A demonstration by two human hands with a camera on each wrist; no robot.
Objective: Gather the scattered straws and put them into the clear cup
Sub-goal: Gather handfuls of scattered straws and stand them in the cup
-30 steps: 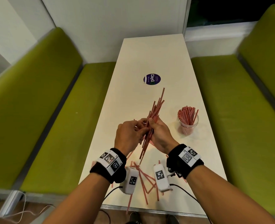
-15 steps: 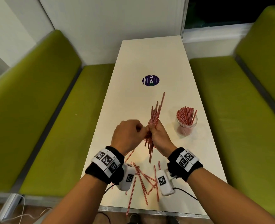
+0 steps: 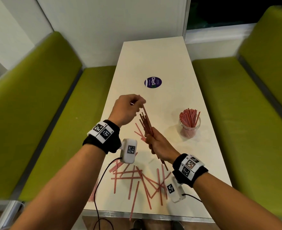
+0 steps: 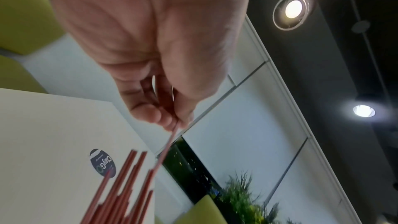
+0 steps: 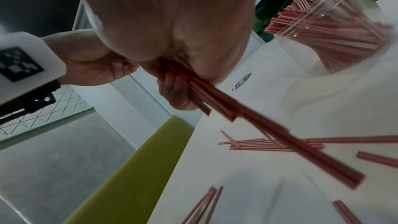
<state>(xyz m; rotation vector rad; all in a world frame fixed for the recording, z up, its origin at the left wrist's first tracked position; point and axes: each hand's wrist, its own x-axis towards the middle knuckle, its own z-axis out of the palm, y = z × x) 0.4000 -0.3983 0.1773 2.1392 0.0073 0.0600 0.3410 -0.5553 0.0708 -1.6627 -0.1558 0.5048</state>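
My right hand (image 3: 155, 143) grips a bundle of red-and-white straws (image 3: 146, 122) above the white table (image 3: 153, 60); the bundle (image 5: 247, 118) runs through its curled fingers. Higher up, my left hand (image 3: 128, 108) pinches the top end of one straw (image 4: 170, 140) that sticks out of the bundle. The clear cup (image 3: 189, 128) stands to the right, packed with upright straws, and shows close by (image 5: 344, 28) in the right wrist view. Several loose straws (image 3: 137, 180) lie crossed on the near part of the table.
A round purple sticker (image 3: 153, 82) is on the table further away. Green bench seats (image 3: 54, 130) flank the table on both sides. Black cables (image 3: 100, 188) trail from the wrist cameras over the near table edge.
My left hand has risen and moved away from the right hand, pinching one straw's top end. The bundle now leans left in my right hand. The view has shifted closer to the table.
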